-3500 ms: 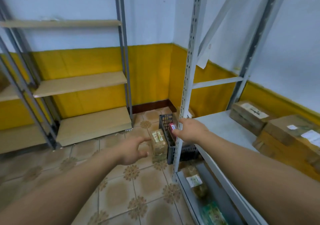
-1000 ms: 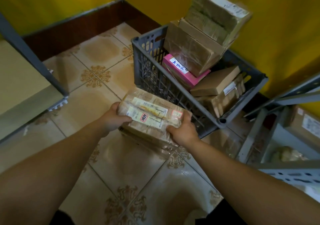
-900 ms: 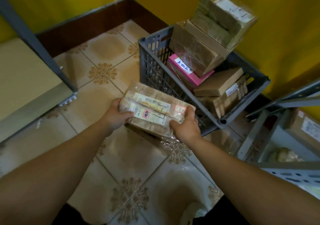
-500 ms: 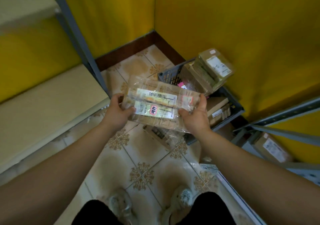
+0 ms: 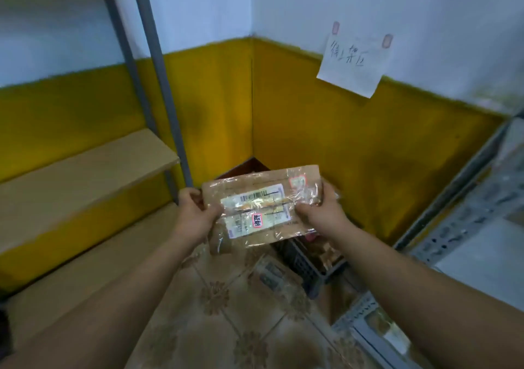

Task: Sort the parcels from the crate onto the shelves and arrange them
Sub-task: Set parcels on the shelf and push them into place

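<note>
In left hand (image 5: 195, 216) and right hand (image 5: 321, 213), one parcel (image 5: 259, 208); below, one crate (image 5: 299, 258).

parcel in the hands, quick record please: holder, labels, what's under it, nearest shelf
item: brown parcel, wrapped in clear tape, label side facing the camera
holder: left hand grips its left edge, right hand its right edge
labels: white barcode label; red-edged sticker
below: dark crate on the tiled floor
nearest shelf: wooden shelf, to the left
</note>
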Demonstrator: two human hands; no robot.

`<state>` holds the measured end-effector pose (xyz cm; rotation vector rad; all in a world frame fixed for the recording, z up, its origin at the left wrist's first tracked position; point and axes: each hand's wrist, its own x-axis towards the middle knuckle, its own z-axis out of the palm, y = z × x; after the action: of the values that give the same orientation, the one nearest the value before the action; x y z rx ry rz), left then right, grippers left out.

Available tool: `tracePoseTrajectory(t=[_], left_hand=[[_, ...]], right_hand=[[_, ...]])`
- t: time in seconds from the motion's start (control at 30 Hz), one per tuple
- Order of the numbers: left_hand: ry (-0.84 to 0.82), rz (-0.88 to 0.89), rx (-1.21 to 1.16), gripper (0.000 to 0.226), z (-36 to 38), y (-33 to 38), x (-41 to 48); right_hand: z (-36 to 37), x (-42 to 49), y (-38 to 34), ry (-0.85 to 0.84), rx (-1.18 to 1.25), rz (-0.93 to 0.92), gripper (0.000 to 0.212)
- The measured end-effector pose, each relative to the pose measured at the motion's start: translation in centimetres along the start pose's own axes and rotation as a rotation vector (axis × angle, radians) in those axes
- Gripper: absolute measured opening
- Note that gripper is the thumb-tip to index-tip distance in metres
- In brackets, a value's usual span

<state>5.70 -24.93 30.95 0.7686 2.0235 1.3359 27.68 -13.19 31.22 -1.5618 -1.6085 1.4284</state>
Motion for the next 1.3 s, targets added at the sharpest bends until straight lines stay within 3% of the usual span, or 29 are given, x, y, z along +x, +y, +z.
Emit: tracePoseTrajectory(t=[0.1, 0.2, 0.27, 0.43, 0.57, 0.67, 0.77, 0.8, 1.03, 1.3], left_hand=[[-0.071, 0.117, 0.008, 0.075, -2.7, 2.2, -3.0], [-0.089, 0.180, 0.019, 0.052, -4.7, 4.0, -5.9], [-0.087, 0.213, -0.014, 0.043, -5.5, 5.4, -8.1], [-0.137, 0.345, -0.087, 0.045, -5.8, 8.3, -14.7], [-0.134, 0.463, 0.018, 0.046, -4.5, 9.9, -20.4], [-0.194, 0.504, -0.014, 0.035, -2.0, 11.3, -25.5], [-0.275, 0.563, -0.039, 0.031, 1.7, 13.2, -32.2], [-0.303, 0.587, -0.042, 0.030, 3.1, 13.7, -34.4], [-0.647, 0.671, -0.106, 0.046, 13.5, 15.3, -48.1], [-0.894, 0.743, -0.052, 0.053, 21.4, 17.1, -54.6]], right_hand=[[-1.1, -5.4, -2.0, 0.121, -0.020, -0.096, 0.086], [-2.5, -10.2, -4.1, 0.270, -0.063, -0.203, 0.069], [-3.8, -13.2, -5.3, 0.373, -0.064, -0.276, 0.072], [-7.5, -20.3, -7.4, 0.434, 0.122, -0.383, 0.076], [-11.2, -25.9, -8.0, 0.466, 0.248, -0.458, 0.084], [-15.1, -31.0, -7.4, 0.499, 0.337, -0.484, 0.088], [-20.0, -35.6, -4.8, 0.587, 0.295, -0.496, 0.058], [-21.7, -37.3, -3.7, 0.608, 0.286, -0.491, 0.057], [-33.1, -47.9, 4.9, 0.760, 0.195, -0.417, 0.079], [-41.2, -52.7, 11.5, 0.928, 0.276, -0.332, 0.075]])
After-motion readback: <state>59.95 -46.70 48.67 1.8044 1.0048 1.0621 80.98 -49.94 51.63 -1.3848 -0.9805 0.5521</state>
